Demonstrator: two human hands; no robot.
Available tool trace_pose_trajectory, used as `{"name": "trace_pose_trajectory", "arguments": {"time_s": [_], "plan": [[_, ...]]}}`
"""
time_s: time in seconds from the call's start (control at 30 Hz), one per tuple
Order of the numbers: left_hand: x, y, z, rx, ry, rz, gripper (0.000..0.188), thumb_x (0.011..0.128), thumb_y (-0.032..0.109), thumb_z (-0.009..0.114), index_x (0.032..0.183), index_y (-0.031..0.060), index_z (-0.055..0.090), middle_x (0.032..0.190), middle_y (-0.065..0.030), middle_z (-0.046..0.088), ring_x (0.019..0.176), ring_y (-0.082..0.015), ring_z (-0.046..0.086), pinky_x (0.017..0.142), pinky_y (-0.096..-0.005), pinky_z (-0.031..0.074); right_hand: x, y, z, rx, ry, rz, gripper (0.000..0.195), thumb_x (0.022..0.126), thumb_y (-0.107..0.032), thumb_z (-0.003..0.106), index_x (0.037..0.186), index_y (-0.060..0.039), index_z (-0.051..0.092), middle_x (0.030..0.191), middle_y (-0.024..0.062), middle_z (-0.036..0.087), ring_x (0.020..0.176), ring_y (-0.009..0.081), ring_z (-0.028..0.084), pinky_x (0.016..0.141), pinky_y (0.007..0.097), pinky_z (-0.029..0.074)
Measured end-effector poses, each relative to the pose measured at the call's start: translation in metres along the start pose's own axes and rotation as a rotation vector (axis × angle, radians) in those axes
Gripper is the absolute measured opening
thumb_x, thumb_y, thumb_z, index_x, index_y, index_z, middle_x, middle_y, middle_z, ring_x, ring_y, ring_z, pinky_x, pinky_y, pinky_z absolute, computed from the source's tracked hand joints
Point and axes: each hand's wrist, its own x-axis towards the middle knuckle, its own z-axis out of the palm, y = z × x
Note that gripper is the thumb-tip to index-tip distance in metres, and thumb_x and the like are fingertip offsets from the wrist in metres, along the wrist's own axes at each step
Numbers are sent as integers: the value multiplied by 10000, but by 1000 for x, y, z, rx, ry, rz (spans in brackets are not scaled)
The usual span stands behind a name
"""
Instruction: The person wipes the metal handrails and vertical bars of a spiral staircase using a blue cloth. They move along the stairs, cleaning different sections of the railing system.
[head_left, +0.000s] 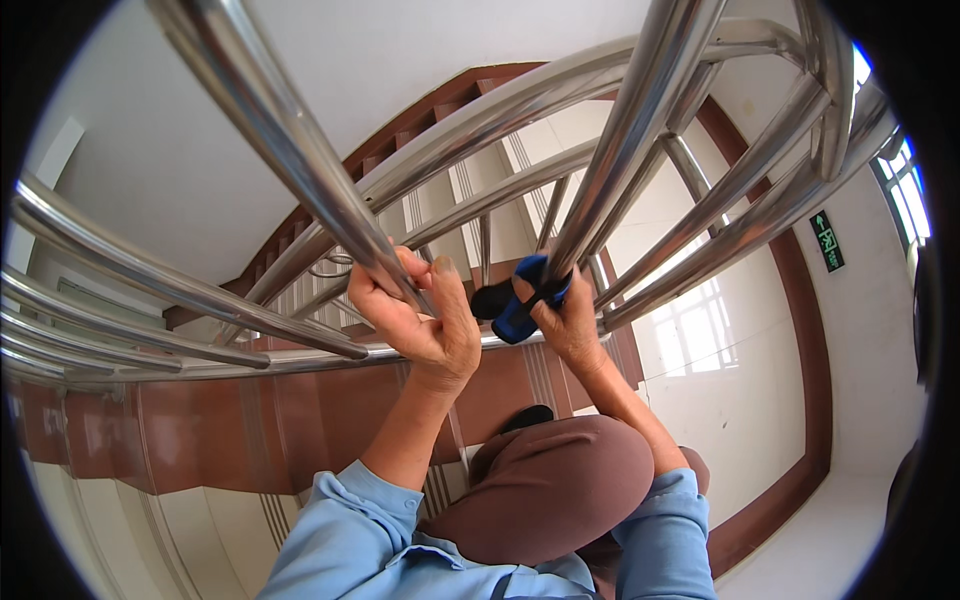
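Two polished steel balusters of a stair railing stand before me. My left hand (420, 315) curls around the lower part of the left baluster (300, 150), its thumb raised beside the steel. Around the foot of the right baluster (622, 127), my right hand (574, 319) grips a blue and black padded item (514, 319), perhaps a cleaning mitt or strap, pressed against the steel. A black rounded flap (491, 301) sticks out to its left. Part of the item is hidden behind the baluster and my fingers.
A bottom steel rail (300, 365) runs above red-brown tiled stair edging (360, 405). Beyond the railing, another flight of pale steps (469, 180) is visible. My bent knee (570, 480) is close below my right forearm. A green exit sign (826, 240) is on the right wall.
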Motion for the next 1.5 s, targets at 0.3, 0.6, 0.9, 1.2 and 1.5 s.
{"name": "trace_pose_trajectory", "arguments": {"time_s": [0.3,0.6,0.9,1.2,1.5], "plan": [[-5,-4,4,70,46,30,598,870,-9,610,1364,-52,275,994,-60,434,895,-127,409,856,-277,380,-29,74,26,-43,155,-122,236,846,-179,713,991,-38,590,848,134,539,700,352,596,621,380,487],[-3,-2,1,149,19,27,602,864,-23,596,1368,-52,269,1067,-86,442,862,-125,398,818,-273,378,-101,180,46,-216,11,195,411,790,-72,714,1159,-60,533,1052,183,579,1002,431,553,827,478,457],[-17,-2,-5,379,-98,123,859,817,30,611,1475,-80,69,1328,-231,361,1098,-273,427,999,-389,347,-67,109,48,-140,194,44,375,876,-36,677,1211,-34,509,994,134,594,917,272,607,826,343,483],[-99,-51,-31,153,-204,-271,687,875,-39,531,1460,-35,171,1341,-247,437,1234,-329,493,1090,-438,355,-103,173,50,-290,93,80,484,801,28,657,1252,-40,495,1078,183,565,1016,392,571,902,419,462],[-121,-73,-44,-22,-149,-562,345,923,6,577,1238,-3,435,1080,-102,616,991,-176,610,927,-309,476,-150,184,77,-439,262,152,616,858,39,568,1429,18,336,1290,275,510,1164,476,504,955,490,447]]}}
